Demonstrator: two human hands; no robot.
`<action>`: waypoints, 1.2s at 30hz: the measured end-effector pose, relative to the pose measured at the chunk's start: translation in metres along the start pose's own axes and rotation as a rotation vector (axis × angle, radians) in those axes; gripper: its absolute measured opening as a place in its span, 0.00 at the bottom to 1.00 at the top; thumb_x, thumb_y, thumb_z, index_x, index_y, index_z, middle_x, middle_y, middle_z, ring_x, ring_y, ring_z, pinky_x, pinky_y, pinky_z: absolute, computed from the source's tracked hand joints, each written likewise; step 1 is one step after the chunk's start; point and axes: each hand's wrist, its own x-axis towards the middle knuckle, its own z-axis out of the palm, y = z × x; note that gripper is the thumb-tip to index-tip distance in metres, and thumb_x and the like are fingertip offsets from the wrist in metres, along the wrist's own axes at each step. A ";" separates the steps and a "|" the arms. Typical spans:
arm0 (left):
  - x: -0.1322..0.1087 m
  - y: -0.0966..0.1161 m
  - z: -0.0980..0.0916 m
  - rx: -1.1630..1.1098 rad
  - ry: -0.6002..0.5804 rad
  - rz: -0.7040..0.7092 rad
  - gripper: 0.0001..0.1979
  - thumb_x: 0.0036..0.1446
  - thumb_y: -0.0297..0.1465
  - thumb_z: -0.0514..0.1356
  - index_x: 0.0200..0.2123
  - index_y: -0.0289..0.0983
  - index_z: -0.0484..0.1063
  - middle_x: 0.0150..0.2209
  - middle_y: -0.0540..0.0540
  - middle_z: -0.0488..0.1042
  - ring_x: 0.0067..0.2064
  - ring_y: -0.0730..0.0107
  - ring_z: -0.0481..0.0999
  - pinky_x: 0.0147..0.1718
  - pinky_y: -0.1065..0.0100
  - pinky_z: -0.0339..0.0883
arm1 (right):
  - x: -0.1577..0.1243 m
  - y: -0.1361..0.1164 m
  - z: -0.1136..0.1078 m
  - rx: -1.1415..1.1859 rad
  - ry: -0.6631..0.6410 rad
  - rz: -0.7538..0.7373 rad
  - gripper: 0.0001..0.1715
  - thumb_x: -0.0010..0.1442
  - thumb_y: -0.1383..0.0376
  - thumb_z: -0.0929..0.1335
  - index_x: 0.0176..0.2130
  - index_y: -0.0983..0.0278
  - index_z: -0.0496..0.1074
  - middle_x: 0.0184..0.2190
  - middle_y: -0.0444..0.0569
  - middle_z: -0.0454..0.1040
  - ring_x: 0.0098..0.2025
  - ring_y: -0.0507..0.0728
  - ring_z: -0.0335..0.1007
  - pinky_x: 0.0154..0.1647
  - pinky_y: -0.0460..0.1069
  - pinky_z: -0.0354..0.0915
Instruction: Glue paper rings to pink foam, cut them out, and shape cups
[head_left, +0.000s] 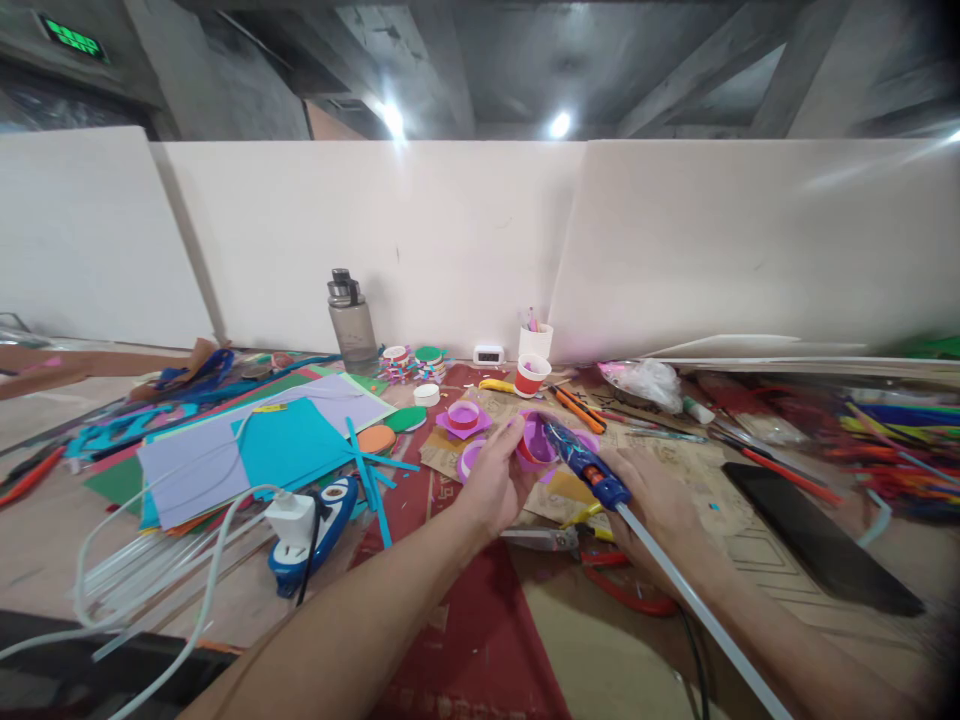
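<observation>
My left hand (495,480) is closed round a small purple paper ring (537,445), held just above the table. My right hand (652,500) grips a blue hot glue gun (581,458) with a clear glue stick (690,600) running out of its back. The gun's nozzle points into the purple ring. A pink square with a red-edged ring (463,416) lies just beyond my left hand. Another purple ring (471,457) sits beside my left thumb.
Coloured paper sheets (262,445) and blue strips cover the left. A power strip (311,520) lies there with white cables. A water bottle (351,320), red-and-white cup (531,375), scissors (547,540), black phone (817,540) and pipe cleaners (892,440) surround the work spot. White panels wall the back.
</observation>
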 end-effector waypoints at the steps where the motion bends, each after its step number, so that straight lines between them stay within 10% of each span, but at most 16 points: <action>1: 0.000 -0.001 0.000 0.008 -0.005 -0.008 0.08 0.54 0.32 0.62 0.37 0.34 0.74 0.35 0.46 0.78 0.32 0.72 0.76 0.36 0.68 0.72 | 0.000 -0.001 0.000 0.003 -0.006 -0.005 0.21 0.57 0.70 0.60 0.52 0.65 0.61 0.38 0.54 0.71 0.38 0.60 0.67 0.36 0.54 0.66; 13: 0.000 0.002 -0.002 0.041 -0.048 -0.073 0.05 0.55 0.31 0.61 0.34 0.35 0.74 0.30 0.48 0.77 0.28 0.74 0.75 0.26 0.73 0.70 | 0.002 -0.010 -0.003 0.030 -0.028 -0.103 0.26 0.54 0.73 0.61 0.54 0.68 0.58 0.42 0.57 0.69 0.43 0.61 0.64 0.41 0.55 0.67; 36: 0.009 0.015 -0.002 -0.047 0.079 0.148 0.06 0.54 0.28 0.62 0.36 0.34 0.73 0.35 0.48 0.77 0.35 0.73 0.76 0.41 0.67 0.72 | 0.003 -0.004 -0.002 -0.027 0.023 0.000 0.20 0.57 0.71 0.61 0.50 0.66 0.61 0.38 0.54 0.71 0.39 0.60 0.67 0.36 0.52 0.67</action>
